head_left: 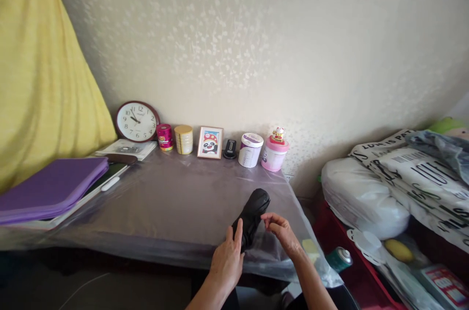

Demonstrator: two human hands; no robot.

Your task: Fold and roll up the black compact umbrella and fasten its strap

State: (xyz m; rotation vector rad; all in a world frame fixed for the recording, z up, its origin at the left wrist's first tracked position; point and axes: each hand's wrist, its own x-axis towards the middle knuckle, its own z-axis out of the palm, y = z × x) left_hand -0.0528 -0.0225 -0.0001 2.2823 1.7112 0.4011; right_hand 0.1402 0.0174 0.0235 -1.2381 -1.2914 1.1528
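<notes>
A black, folded bundle that looks like a compact umbrella (255, 207) lies slantwise near the table's front edge, its far end pointing up and to the right. My left hand (227, 257) holds its near end, fingers along its left side. On the bundle's right side, my right hand (280, 229) is closed with thumb and forefinger pinched together beside the dark fabric. Whatever sits between those fingertips is too small to make out.
Along the wall stand a clock (137, 122), a pink tin (164, 137), a yellow-lidded can (183, 140), a framed panda picture (210, 143) and two tubs (250, 150). Purple folders (54, 188) lie left. Right of the table are a green can (339, 259) and a red box (361, 271).
</notes>
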